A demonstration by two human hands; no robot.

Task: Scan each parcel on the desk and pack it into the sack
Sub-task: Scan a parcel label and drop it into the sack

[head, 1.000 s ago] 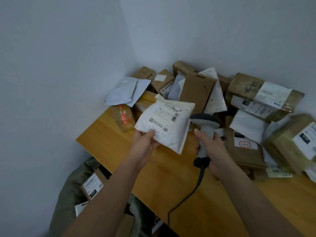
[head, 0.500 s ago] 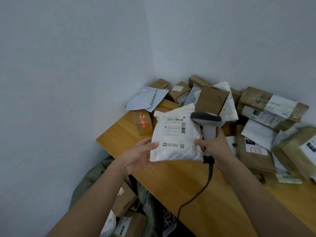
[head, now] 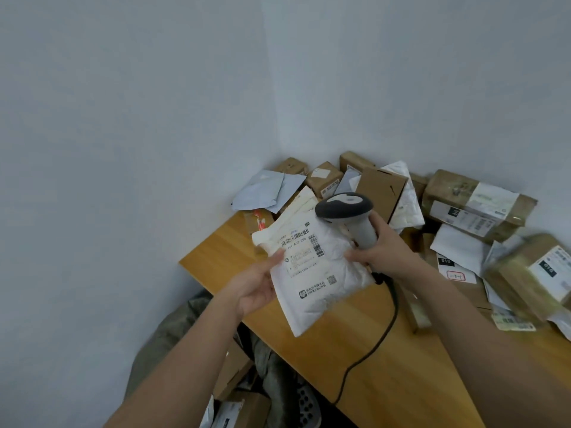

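- one white parcel (head: 312, 267) is held up above the bench (head: 386, 366), with its label and bar codes facing up.
- the left hand (head: 256, 288) grips the parcel's left edge, thumb on top.
- the right hand (head: 380, 245) has its fingers curled round one grey scanner (head: 349, 214), whose head hangs over the parcel's top corner.
- one black cord (head: 370, 350) runs down from the scanner across the bench.
- many brown boxes (head: 383, 193) and pale bags are piled behind the parcel; too many overlap to count.
- one green sack (head: 173, 332) sits below the bench's left edge, with at least two boxes in it.
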